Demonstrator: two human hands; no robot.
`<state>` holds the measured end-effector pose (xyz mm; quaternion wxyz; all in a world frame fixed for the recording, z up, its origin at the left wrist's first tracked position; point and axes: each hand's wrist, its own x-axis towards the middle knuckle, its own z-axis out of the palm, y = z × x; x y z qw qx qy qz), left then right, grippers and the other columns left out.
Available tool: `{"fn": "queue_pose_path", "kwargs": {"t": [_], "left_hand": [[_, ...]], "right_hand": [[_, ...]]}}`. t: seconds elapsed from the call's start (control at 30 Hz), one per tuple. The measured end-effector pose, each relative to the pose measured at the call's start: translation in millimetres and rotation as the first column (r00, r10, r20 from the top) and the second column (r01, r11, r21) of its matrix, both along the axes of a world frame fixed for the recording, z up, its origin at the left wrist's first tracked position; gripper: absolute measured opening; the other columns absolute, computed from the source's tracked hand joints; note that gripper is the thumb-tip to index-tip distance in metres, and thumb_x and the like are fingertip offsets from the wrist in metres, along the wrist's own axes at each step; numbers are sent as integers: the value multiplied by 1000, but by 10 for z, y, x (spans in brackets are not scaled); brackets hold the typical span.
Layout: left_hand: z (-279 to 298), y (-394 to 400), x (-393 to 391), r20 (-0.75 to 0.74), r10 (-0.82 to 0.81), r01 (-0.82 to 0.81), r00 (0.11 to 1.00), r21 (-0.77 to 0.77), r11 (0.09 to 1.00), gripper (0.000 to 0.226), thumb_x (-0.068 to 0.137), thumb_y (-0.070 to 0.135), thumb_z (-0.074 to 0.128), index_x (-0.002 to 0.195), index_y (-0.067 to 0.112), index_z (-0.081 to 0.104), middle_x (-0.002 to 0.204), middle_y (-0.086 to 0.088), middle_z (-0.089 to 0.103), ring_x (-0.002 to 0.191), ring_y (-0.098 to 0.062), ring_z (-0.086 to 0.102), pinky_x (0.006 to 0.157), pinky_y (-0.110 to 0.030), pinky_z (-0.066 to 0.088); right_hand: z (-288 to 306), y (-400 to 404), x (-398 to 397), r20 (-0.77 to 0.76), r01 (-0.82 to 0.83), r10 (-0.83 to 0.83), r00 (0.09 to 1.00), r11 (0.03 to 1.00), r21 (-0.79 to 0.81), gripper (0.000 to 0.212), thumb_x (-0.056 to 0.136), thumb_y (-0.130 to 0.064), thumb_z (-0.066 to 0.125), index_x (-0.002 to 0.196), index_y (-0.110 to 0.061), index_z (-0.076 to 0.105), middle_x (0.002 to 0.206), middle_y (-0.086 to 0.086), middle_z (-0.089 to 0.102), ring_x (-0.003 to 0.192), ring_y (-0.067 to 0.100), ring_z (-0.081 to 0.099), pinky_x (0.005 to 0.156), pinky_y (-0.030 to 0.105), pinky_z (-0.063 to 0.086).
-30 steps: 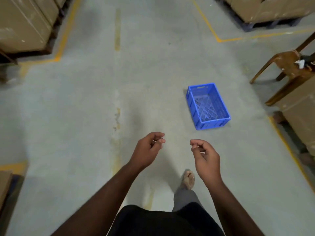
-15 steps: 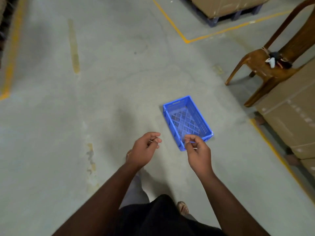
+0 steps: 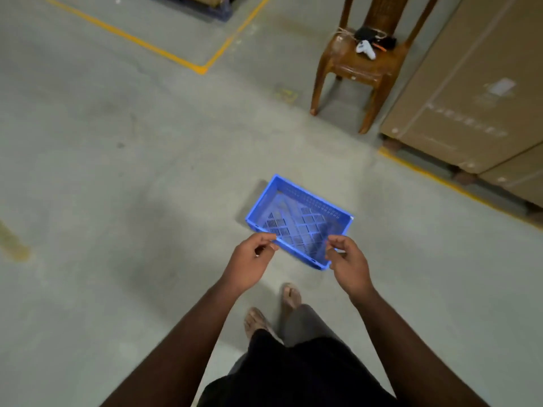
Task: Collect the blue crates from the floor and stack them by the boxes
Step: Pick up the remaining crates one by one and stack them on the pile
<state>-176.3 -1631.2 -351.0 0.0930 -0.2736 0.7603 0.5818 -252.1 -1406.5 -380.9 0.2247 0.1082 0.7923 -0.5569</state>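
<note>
The left hand [image 3: 249, 267] hangs with its fingers [image 3: 266, 240] loosely curled, holding nothing. Just beyond those fingertips an empty blue perforated plastic crate [image 3: 299, 220] sits upright on the grey concrete floor [image 3: 117, 171]. It looks light and stiff; its rim at the two short ends seems the best hold. The right hand [image 3: 348, 264] mirrors this, fingers [image 3: 335, 240] half-curled and empty, above the crate's near corner.
</note>
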Motion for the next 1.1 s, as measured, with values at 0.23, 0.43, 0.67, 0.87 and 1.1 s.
{"fn": "queue_pose_path", "kwargs": {"t": [0.23, 0.43, 0.67, 0.87, 1.1], "left_hand": [[-989, -594, -1312, 169, -122, 147, 978, -144, 979, 20, 93, 16, 68, 99, 35, 67, 94, 0, 75, 81, -11, 68, 83, -26, 51], [-2504, -865, -2288, 314, -138, 214, 939, -222, 951, 23, 94, 16, 67, 116, 14, 71, 96, 0, 70, 90, -18, 66, 88, -28, 49], [-4938, -1288, -3077, 480, -147, 324, 865, -311, 894, 62, 73, 46, 75, 119, 6, 62, 114, -12, 66, 104, -30, 65, 94, -39, 52], [-5913, -1277, -3167, 553, -40, 351, 832, -469, 811, 105, 73, 38, 86, 146, -14, 32, 148, -33, 38, 138, -48, 39, 117, -49, 32], [-6166, -1338, -3141, 537, 39, 294, 843, -521, 801, 97, 72, 33, 74, 148, -8, 30, 146, -31, 40, 133, -49, 44, 114, -47, 37]], "right_hand": [[-917, -349, -785, 59, 225, -233, 971, 968, 111, 14, 94, -21, 67, 106, -28, 68, 97, -11, 71, 77, -2, 63, 81, 32, 54], [-2433, -568, -1436, 166, 333, -371, 914, 917, 220, 17, 96, -20, 66, 113, -20, 66, 103, -7, 69, 86, 2, 64, 84, 29, 50], [-4726, -446, -1691, 282, 217, -387, 878, 846, 486, 87, 84, -47, 72, 157, -17, 34, 156, 15, 43, 140, 38, 43, 114, 47, 38], [-5681, -545, -1659, 237, 90, -399, 886, 650, 754, 104, 82, -53, 71, 162, -14, 17, 170, 15, 3, 152, 43, 14, 117, 59, 25], [-5934, -535, -1638, 94, 202, -512, 854, 492, 847, 96, 68, -52, 66, 149, -13, 33, 158, 23, 28, 134, 48, 40, 110, 64, 28]]}}
